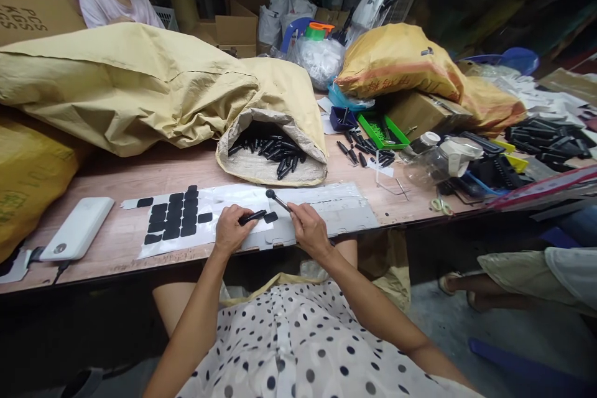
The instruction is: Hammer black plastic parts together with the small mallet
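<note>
My left hand (230, 230) is closed around a slim black tubular part (252, 217), which points to the right above the board. My right hand (310, 230) grips a thin metal rod with a round black head (278, 201); the head points up and to the left. Between the hands, a small black rounded patch (270, 217) lies on the grey cardboard (321, 214). Left of them is a white sheet (212, 200) bearing rows of black rounded patches (188, 214). Just beyond the hands, a tan sack (298, 177) lies with its mouth toward me, with many black tubular parts (275, 148) inside.
A white power bank (80, 227) with cables lies at the left. Loose black parts (359, 146), a green tray (382, 130), a clear jar (424, 168) and scissors (441, 205) are at the right. One person sits beyond the sacks; another's legs show at the right.
</note>
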The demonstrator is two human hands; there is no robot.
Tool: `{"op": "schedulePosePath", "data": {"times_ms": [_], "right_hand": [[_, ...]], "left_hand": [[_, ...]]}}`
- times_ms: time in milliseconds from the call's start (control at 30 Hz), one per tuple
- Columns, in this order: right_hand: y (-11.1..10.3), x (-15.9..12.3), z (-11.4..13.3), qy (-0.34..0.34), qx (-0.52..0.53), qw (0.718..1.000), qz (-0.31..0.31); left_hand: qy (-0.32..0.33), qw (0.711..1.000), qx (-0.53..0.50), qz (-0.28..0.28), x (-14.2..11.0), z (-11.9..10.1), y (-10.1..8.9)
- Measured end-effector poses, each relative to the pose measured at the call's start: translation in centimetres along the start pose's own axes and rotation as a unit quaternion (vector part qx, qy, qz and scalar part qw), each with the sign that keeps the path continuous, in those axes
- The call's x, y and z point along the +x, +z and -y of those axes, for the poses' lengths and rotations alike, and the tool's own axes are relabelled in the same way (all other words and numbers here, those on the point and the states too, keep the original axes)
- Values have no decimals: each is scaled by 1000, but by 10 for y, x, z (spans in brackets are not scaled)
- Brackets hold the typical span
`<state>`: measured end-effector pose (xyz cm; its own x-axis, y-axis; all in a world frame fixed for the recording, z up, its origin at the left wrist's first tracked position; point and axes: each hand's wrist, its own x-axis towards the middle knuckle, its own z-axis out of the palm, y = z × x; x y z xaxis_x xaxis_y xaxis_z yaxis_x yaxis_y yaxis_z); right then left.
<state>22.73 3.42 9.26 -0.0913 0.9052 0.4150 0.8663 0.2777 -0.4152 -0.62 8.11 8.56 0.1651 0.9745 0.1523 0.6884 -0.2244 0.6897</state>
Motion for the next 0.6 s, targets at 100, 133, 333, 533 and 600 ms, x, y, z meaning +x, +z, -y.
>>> {"op": "schedulePosePath", "data": {"times_ms": [100, 133, 333, 533, 600], "right_hand": [[2, 13, -12, 4, -77, 997, 11], [4, 16, -16, 4, -100, 995, 17], [12, 14, -22, -6, -163, 986, 25], [12, 14, -19, -3, -170, 985, 28], [11, 15, -18, -4, -173, 985, 28]], "left_hand": [[6, 1000, 8, -2, 0, 0, 0], [7, 1000, 9, -2, 0, 0, 0], [12, 1000, 6, 5, -2, 1, 0], [22, 999, -30, 5, -2, 0, -5], [38, 997, -62, -6, -7, -6, -11]]}}
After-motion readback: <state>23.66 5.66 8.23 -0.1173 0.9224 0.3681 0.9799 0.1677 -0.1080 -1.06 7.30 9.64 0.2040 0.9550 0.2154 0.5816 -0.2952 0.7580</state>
